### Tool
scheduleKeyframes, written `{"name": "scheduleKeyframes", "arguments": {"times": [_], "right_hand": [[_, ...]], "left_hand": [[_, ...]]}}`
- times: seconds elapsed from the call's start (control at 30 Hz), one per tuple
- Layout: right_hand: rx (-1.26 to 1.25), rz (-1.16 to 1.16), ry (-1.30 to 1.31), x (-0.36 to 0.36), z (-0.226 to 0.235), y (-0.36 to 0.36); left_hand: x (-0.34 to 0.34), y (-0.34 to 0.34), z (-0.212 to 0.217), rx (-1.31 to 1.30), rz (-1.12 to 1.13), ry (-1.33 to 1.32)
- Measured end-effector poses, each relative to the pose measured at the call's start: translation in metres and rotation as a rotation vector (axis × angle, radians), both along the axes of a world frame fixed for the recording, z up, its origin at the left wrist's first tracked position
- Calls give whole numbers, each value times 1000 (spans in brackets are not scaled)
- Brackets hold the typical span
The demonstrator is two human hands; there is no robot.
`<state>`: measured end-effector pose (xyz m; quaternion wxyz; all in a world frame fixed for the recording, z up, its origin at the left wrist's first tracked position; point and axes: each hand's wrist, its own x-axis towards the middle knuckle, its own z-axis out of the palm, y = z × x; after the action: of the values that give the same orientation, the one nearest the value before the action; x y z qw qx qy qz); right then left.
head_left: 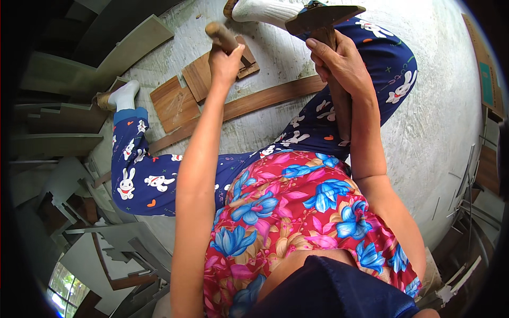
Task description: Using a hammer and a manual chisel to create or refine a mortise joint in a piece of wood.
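My left hand [225, 64] is closed round the thick wooden handle of a chisel [221, 36], whose rounded butt points up and away. Its lower end, mostly hidden by the hand, meets a small brown wood piece [197, 78] on the floor. My right hand [343, 62] grips a hammer [324, 18] by its wooden handle, close below the dark metal head. The hammer is raised above my right leg, to the right of the chisel. Another brown wood piece [172, 105] lies just left of the worked one.
A long wooden strip [260, 100] runs across the concrete floor [413, 132] between my legs. Stacked boards [132, 45] and offcuts [114, 246] crowd the left side. Thin strips [460, 183] and a cardboard box [481, 69] stand along the right.
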<state>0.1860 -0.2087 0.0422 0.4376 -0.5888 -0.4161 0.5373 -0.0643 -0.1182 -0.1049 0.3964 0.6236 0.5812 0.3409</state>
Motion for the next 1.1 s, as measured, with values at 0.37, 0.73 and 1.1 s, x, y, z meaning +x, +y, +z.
{"name": "scheduleKeyframes", "arguments": {"times": [0.37,0.73,1.1], "right_hand": [[37,57,1,-1,-9,-1],[88,37,-200,-16,19,-10],[-127,318,-749,-43,36,-47]], "left_hand": [[26,-76,23,179,72,-181],[51,-104,18,380,-42,36],[60,-85,27,342,92,-66]]}}
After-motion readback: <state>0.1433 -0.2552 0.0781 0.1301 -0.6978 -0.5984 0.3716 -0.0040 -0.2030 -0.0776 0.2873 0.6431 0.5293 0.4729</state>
